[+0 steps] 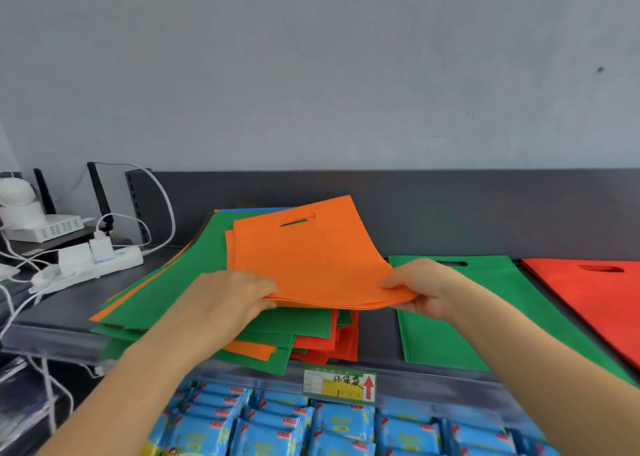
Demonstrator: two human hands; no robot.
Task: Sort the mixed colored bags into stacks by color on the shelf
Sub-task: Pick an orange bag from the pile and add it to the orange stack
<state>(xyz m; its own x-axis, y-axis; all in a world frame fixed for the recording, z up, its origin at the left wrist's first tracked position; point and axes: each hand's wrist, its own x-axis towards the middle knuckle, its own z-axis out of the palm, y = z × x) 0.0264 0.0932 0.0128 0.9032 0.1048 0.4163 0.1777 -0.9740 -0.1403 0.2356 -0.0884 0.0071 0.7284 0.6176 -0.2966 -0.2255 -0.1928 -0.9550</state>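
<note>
Blue packets (343,428) line the lower shelf right under both forearms, packed in rows. Just above them a green-and-yellow price label (339,384) with a red arrow sits on the front rail.

Up on the shelf (377,338) now: the left grip (228,300) is clamped on the near left corner of a bundle of orange bags (308,258), fingers curled over the top, thumb tucked beneath. The right grip (422,289) pinches the near right corner of the same bundle, thumb on top, fingers under. Between the two grips the near edge shows several layers. The far end tilts up and away, with green peeking through the handle cut-out.

Directly below the grips lies the mixed pile (194,275). It's green on top, with orange edges poking out to the left and front, red layers (332,341) towards the right grip's side, and a strip of blue at the far edge. The bundle's near edge is lifted clear of the pile. Whether its far end touches, I can't tell.

Just right of the right grip, a green bag (502,317) lies flat on the shelf, partly covered by the right wrist. Further right, apart from it, a red bag (595,300) lies flat and runs out of frame.

Well off to the left of the left grip sit a white power strip (100,265) with plugs and white cables, and behind it a white box (45,229) with black antennas.
</note>
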